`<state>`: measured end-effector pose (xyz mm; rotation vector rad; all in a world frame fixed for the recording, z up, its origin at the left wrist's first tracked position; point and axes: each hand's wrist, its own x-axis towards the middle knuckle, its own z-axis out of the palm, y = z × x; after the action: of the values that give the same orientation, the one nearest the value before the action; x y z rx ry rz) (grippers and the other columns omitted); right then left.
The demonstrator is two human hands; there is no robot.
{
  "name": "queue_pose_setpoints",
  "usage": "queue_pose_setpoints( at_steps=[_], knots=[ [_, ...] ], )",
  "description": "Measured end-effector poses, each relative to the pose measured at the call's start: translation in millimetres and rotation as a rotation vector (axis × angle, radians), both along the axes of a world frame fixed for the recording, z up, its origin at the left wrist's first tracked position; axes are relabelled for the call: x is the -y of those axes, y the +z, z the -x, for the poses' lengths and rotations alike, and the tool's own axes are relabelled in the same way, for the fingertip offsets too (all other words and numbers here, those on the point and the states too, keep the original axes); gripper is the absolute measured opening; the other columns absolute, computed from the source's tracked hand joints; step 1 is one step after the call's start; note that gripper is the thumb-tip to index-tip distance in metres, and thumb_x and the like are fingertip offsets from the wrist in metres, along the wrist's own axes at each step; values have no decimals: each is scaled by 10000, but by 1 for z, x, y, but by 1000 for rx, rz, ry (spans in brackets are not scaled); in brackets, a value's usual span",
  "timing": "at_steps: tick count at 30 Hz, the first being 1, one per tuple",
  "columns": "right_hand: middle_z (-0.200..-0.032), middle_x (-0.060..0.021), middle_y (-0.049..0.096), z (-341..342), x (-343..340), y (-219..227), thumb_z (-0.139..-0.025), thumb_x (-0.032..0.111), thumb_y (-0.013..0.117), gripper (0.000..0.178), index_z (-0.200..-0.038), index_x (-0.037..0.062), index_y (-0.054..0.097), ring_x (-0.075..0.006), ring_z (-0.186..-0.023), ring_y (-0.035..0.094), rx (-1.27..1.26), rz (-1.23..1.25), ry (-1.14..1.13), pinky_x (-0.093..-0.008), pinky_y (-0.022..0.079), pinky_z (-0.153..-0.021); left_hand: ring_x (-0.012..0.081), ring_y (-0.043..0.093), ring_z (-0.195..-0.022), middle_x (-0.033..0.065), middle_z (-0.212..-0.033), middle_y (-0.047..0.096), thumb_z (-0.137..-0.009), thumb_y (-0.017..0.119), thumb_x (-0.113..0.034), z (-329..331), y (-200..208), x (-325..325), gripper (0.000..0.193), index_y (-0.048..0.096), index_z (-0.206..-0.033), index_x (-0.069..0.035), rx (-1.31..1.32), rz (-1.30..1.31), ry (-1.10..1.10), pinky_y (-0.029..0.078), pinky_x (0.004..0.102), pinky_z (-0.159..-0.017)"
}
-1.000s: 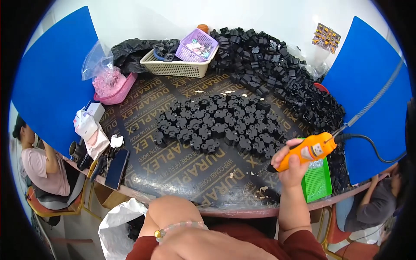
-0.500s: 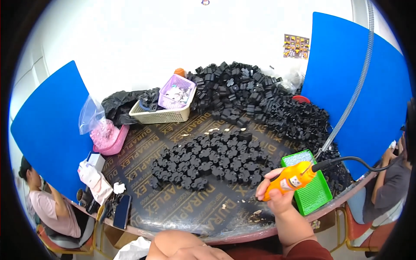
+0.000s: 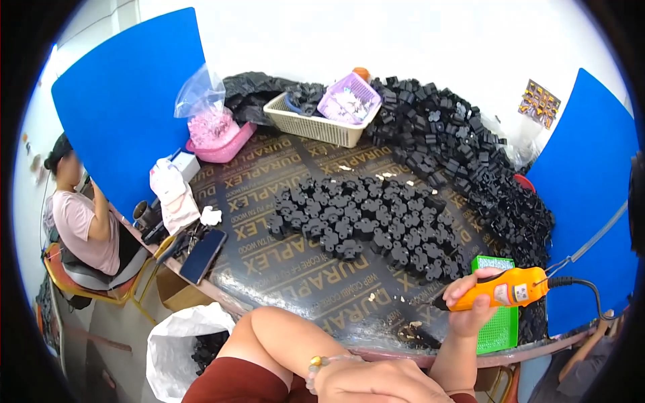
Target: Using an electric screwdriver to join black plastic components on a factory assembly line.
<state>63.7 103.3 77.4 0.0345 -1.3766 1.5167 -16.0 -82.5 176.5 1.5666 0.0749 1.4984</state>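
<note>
My right hand (image 3: 468,312) is wrapped round an orange corded hand-held power tool (image 3: 514,290). The tool lies nearly level, its dark narrow end pointing left and a black cable leaving its right end. It is above the near-left part of a green mesh basket (image 3: 512,336). At the lower edge, close to my body, is my left hand (image 3: 379,381), with a bead bracelet (image 3: 314,369) at the wrist and the elbow bent. Its fingers are blurred and partly cut off. Beyond both hands, many black lobed plastic pieces (image 3: 363,225) stand packed together on the table.
A large heap of loose black parts (image 3: 463,134) curves along the back and right. A cream basket (image 3: 316,127) and pink basket (image 3: 228,148) stand at the back left. A phone (image 3: 203,256) lies near the left edge. Blue partitions (image 3: 134,101) flank the table; a person (image 3: 87,215) sits beyond.
My view has turned left, so the table sits further right. The tool is closer to level. More of my left arm, including the bracelet, and a white bag with black pieces now show.
</note>
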Motion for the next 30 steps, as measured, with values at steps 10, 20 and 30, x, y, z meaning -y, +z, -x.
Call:
queue_pose_setpoints(
  at_steps=[10,20,30],
  knots=[
    [-690,-121,596,-6,-5,-2,-807,303,730,480,-1088,5,479,-161,-540,565,-49,118,152,-249,485,-497,413,642,-865,287,-1008,620,-932,441,-215,-7,-32,-4,403,583,-1053,143,-217,-373,353,529,442,-753],
    [-688,-134,594,-15,-3,-2,-825,288,701,447,-1079,-1,473,-172,-532,568,43,103,174,-280,491,-510,397,646,-847,278,-950,616,-851,535,-26,3,8,24,184,602,-926,128,-511,-581,610,547,461,-706],
    [-626,-77,535,-3,-12,4,-838,439,653,518,-1083,53,411,-147,-467,500,-5,10,36,-274,459,-449,315,552,-1163,109,-1277,566,-923,564,-242,5,8,25,376,555,-1279,-122,177,-207,297,380,471,-1023]
  ],
)
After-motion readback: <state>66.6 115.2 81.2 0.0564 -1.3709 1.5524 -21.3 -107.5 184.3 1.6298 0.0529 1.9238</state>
